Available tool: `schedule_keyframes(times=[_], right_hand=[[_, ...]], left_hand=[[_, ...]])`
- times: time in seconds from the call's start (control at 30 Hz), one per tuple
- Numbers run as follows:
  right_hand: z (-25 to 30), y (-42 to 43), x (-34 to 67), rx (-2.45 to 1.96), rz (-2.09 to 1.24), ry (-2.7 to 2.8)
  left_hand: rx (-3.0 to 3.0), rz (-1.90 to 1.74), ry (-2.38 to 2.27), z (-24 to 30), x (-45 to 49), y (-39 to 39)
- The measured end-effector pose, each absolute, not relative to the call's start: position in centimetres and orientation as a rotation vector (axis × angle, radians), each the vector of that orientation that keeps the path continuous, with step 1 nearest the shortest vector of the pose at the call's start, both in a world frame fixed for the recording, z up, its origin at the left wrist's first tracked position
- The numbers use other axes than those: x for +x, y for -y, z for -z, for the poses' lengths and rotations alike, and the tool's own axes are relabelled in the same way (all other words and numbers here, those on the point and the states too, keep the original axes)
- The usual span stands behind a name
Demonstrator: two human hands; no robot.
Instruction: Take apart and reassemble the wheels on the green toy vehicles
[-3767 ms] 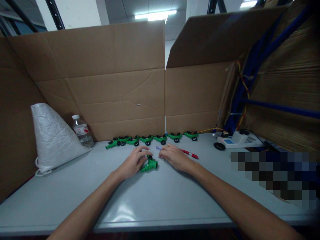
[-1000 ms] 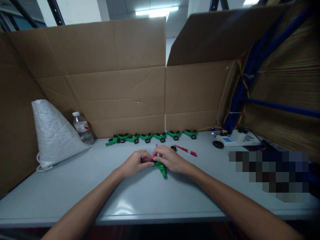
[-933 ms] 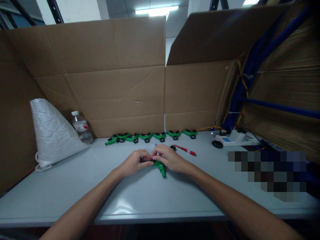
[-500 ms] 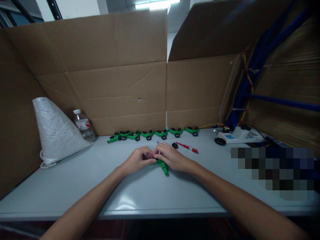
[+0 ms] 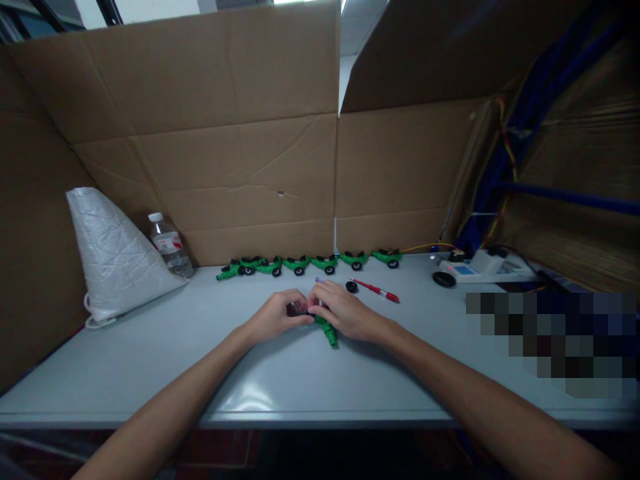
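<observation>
A green toy piece lies on the grey table between my two hands, its stem pointing toward me. My left hand pinches its dark left end, fingers curled. My right hand covers the right side, fingers closed over it. A loose black wheel lies just behind my right hand, beside a red pen. A row of several finished green toy vehicles with black wheels stands along the cardboard wall.
Cardboard walls close in the back and left. A white woven bag and a water bottle stand at the left. A white device with cables sits at the right, near a blurred patch.
Since 3.8 s ago the green piece was turned so its stem points toward me and both hands closed on it. In the last second only the view tilted down.
</observation>
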State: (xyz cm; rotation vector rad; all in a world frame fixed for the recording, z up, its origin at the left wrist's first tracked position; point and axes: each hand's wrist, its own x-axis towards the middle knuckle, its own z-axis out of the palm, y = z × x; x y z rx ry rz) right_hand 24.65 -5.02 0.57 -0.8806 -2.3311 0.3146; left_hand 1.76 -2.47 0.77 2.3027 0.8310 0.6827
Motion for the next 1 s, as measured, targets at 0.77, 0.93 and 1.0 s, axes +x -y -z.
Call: schedule_keyframes(times=[0.77,0.93,1.0], right_hand=[[-0.15,4.56,24.69,-0.863,-0.204,2.388],[-0.22,4.51,24.79,-0.818,-0.225,2.392],[-0.15,4.53,24.78,-0.818,-0.25,2.37]], left_hand=[[2.313,-0.654,-0.802,-1.08,1.75,2.22],[2.302,-0.659,-0.798,-0.86,1.72,2.07],[2.301,-0.661,-0.79,-0.84,1.68,2.07]])
